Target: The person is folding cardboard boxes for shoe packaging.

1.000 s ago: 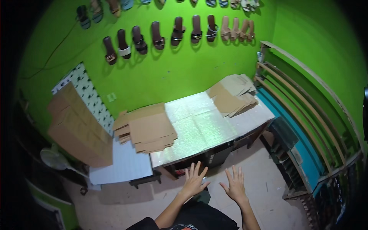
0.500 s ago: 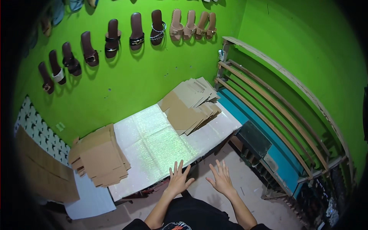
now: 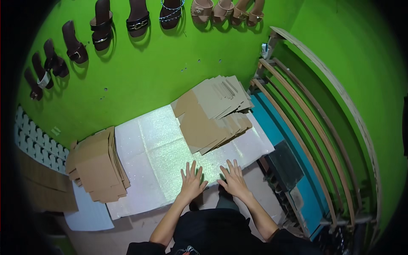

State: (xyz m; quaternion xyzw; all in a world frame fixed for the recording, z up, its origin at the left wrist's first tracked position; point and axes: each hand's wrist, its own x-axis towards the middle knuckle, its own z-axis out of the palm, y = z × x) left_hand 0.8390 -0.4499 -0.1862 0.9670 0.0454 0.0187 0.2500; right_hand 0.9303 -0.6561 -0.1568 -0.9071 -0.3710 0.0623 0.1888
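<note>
My left hand [image 3: 192, 182] is at the near edge of a table covered in shiny white sheeting [image 3: 157, 170], palm down with fingers spread. My right hand [image 3: 233, 180] is beside it to the right, also spread and with nothing in it. Whether either palm touches the sheeting, I cannot tell. Beyond my hands, a pile of flat brown cardboard pieces [image 3: 204, 123] lies on the right part of the table. A second cardboard pile [image 3: 100, 165] rests at the table's left end.
Several sandals [image 3: 138, 19] hang along the green wall [image 3: 148, 76]. At right stands a wooden slatted rack [image 3: 297, 114] over a turquoise surface [image 3: 272, 123], with a dark box-like thing [image 3: 284, 163] beside the table. A white sheet [image 3: 87, 212] hangs at the left.
The view has shifted closer to the table. Both my hands have moved forward from above the floor to the table's near edge, with fingers still spread.
</note>
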